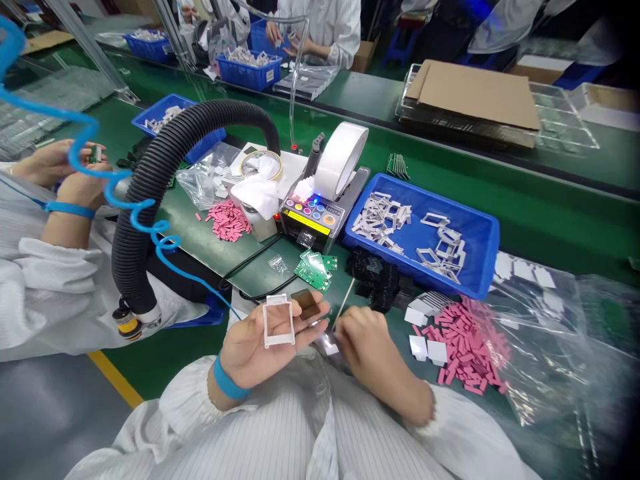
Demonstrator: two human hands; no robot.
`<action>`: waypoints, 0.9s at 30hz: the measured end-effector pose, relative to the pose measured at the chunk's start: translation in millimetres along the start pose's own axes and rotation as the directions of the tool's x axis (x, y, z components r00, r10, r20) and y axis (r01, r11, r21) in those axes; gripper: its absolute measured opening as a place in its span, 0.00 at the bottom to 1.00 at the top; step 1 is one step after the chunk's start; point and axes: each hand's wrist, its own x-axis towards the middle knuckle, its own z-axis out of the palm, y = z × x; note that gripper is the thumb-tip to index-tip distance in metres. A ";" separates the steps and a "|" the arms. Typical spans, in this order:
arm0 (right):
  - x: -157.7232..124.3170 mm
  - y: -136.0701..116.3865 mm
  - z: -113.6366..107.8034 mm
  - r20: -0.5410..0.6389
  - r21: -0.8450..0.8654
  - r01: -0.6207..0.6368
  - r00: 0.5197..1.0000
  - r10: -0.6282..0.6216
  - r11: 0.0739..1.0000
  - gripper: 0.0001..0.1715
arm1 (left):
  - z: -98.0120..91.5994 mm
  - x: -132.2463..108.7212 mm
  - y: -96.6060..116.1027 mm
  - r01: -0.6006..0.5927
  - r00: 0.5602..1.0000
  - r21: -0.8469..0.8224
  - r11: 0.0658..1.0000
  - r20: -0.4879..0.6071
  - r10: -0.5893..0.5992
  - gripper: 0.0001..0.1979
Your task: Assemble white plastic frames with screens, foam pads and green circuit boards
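The left hand [260, 357] lies palm up and loosely cupped, holding a white plastic rectangular frame [278, 301] across its fingers and a dark brown flat rectangular panel [307, 305] towards its fingertips. With so shallow a hold, a tilt of that palm could let the panel slide off, perhaps onto the green printed circuit boards [314, 270] just beyond the fingertips. The right hand [367, 343], close by, is curled narrow and seems to pinch a thin pale stick [345, 301]; a slip of its tip could scratch the panel, though the pinch itself is hidden. The coiled blue plastic cord [167, 243], running down beside the left wrist, might snag and jerk the frame. A rightward elbow sweep could scatter the small pink rectangular strips [463, 347] beside the right forearm.
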 end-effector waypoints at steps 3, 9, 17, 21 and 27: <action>1.6 12.7 7.8 0.021 -0.062 -0.011 1.000 0.012 0.998 0.12 | 1.9 -0.4 -1.8 0.039 0.999 -0.055 0.998 0.026 -0.038 0.14; 23.2 -15.4 -52.7 -0.145 0.129 0.249 0.962 -0.230 0.960 0.20 | 3.9 -0.5 -10.3 0.034 0.997 0.013 0.999 0.066 -0.035 0.16; 36.4 -27.1 -54.2 0.023 0.126 0.255 0.965 -0.260 0.959 0.18 | 7.7 -1.2 -10.7 0.031 0.987 0.138 0.990 0.154 -0.052 0.17; 35.1 -24.4 -55.1 -0.045 0.039 0.261 0.965 -0.259 0.965 0.12 | 7.4 0.9 -13.1 0.031 0.993 0.200 0.979 0.107 -0.054 0.19; 30.4 -1.0 -61.0 -0.162 -0.154 0.224 0.955 -0.248 0.962 0.08 | 5.2 -0.1 -11.6 0.027 0.994 0.218 0.976 0.099 -0.050 0.21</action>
